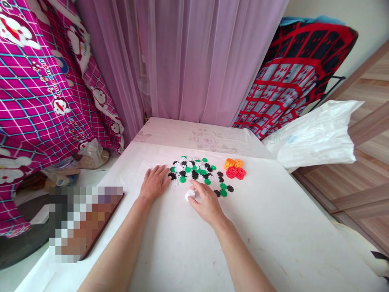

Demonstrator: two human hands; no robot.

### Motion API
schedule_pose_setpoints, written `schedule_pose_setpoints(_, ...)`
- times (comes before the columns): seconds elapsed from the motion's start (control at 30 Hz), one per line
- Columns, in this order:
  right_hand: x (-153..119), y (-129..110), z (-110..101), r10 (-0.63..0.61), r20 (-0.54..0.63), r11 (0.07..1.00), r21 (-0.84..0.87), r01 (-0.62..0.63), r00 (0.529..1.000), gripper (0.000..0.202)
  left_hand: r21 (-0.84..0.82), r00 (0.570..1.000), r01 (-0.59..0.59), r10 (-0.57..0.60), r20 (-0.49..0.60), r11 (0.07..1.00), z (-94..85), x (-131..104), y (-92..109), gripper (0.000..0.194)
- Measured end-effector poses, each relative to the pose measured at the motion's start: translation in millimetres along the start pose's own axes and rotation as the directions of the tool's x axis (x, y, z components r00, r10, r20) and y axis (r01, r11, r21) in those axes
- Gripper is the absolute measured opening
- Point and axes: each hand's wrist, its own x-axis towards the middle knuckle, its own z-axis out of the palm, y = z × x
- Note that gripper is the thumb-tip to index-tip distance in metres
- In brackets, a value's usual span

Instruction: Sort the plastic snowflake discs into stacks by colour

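A loose pile of notched plastic discs (195, 174) in white, green and black lies spread on the white tabletop. My left hand (154, 182) rests flat at the pile's left edge, fingers stretched out. In front of the pile, my right hand (206, 199) has thumb and fingers closed around a small stack of white notched discs (190, 195) standing on the table. A few black and green discs (223, 190) lie just right of that hand. Farther right are orange stacked discs (234, 163) and red stacked discs (236, 172), grouped in short piles.
A dark-edged flat object with a blurred-out surface (91, 223) lies on the table's left edge. A white plastic bag (316, 134) hangs at the right side. Behind the table (273, 227) is a purple curtain (194, 61); a pink patterned cloth (45, 81) hangs at left.
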Motion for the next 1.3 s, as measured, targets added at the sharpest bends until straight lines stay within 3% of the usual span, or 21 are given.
schedule_pose_setpoints(0.17, -2, 3, -2, -0.008, -0.003, 0.999, 0.04, 0.008, 1.0, 0.051, -0.007, 1.0, -0.007, 0.007, -0.009, 1.0, 1.4, 0, -2, 0.051)
schedule_pose_setpoints(0.27, 1, 18, -11, 0.011, -0.067, 1.0, 0.009, -0.011, 0.998, 0.044, -0.002, 1.0, -0.006, 0.006, -0.003, 1.0, 2.0, 0, -2, 0.052)
schedule_pose_setpoints(0.43, 14, 62, -31, 0.217, -0.252, 0.935, -0.222, -0.275, 0.943, 0.03, -0.008, 0.999, -0.01, 0.01, -0.033, 1.0, 3.3, 1, -3, 0.049)
schedule_pose_setpoints(0.6, 26, 81, -36, 0.261, -0.219, 0.868, -0.373, -0.328, 0.94, 0.014, -0.026, 1.0, 0.0, 0.0, -0.016, 1.0, 1.9, 1, -4, 0.05)
schedule_pose_setpoints(0.87, 42, 71, -31, 0.291, -0.048, 0.854, -0.437, -0.282, 0.956, 0.016, -0.025, 0.999, 0.002, -0.003, -0.035, 1.0, 2.8, 2, -5, 0.049)
schedule_pose_setpoints(1.07, 30, 55, -36, 0.26, -0.148, 0.903, -0.314, -0.295, 0.954, 0.02, -0.023, 1.0, 0.001, -0.002, -0.029, 1.0, 0.6, 2, -4, 0.049)
schedule_pose_setpoints(1.13, 22, 40, -36, 0.201, -0.156, 0.948, -0.218, -0.233, 0.967, 0.018, -0.025, 1.0, 0.004, -0.005, -0.022, 1.0, -0.4, 2, -4, 0.05)
schedule_pose_setpoints(1.3, 12, -2, -31, 0.019, -0.006, 0.996, -0.089, -0.019, 1.0, 0.015, -0.038, 1.0, 0.001, -0.002, -0.023, 0.999, -1.1, 1, -4, 0.049)
